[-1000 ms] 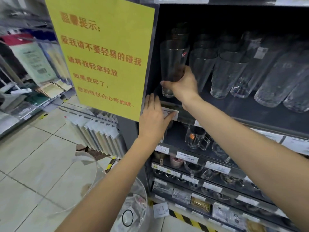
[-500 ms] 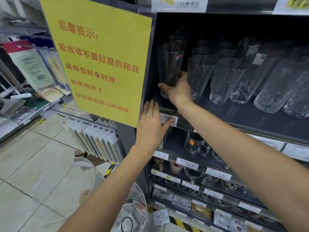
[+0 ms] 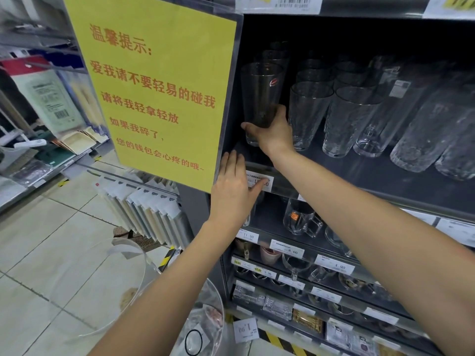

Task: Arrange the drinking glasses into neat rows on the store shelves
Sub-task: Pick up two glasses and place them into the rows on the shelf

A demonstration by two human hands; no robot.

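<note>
A tall smooth drinking glass [image 3: 261,93] with a small red sticker stands upright at the left end of the dark upper shelf [image 3: 359,173]. My right hand [image 3: 272,132] grips its lower part, fingers wrapped round the base. More smooth glasses line up behind it. To its right stand textured glasses [image 3: 308,111] in rows, and several further right lean tilted [image 3: 421,129]. My left hand [image 3: 234,191] lies flat with straight fingers against the shelf's front edge, its thumb on a price label [image 3: 264,182].
A big yellow notice [image 3: 159,91] in a clear holder juts out left of the shelf, close to the glass. Lower shelves hold glass mugs [image 3: 300,217], cups and price tags. Clear plastic containers [image 3: 115,286] stand on the tiled floor below.
The view has shifted slightly. My right hand keeps its grip on the tall glass, which now stands a bit deeper on the shelf. My left hand stays on the shelf edge.
</note>
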